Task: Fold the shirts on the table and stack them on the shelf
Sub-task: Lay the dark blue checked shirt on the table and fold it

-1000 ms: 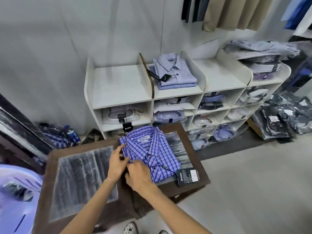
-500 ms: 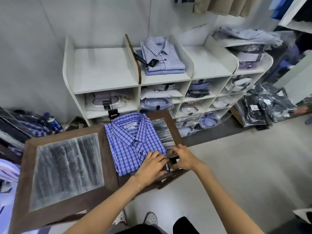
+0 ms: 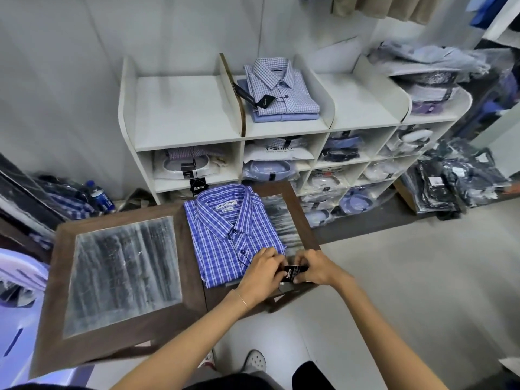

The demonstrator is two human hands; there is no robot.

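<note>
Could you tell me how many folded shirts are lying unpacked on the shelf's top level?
2, stacked in the second bay from the left: a pale checked shirt on top and a plain blue shirt beneath it. More may be hidden underneath.

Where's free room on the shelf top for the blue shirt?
Free: shelf top's left bay, between the end wall and brown divider, and the bay right of the shirt stack. Crowded: rightmost bay's pile, lower cubbies. Both hands hold the blue shirt's tag.
</note>
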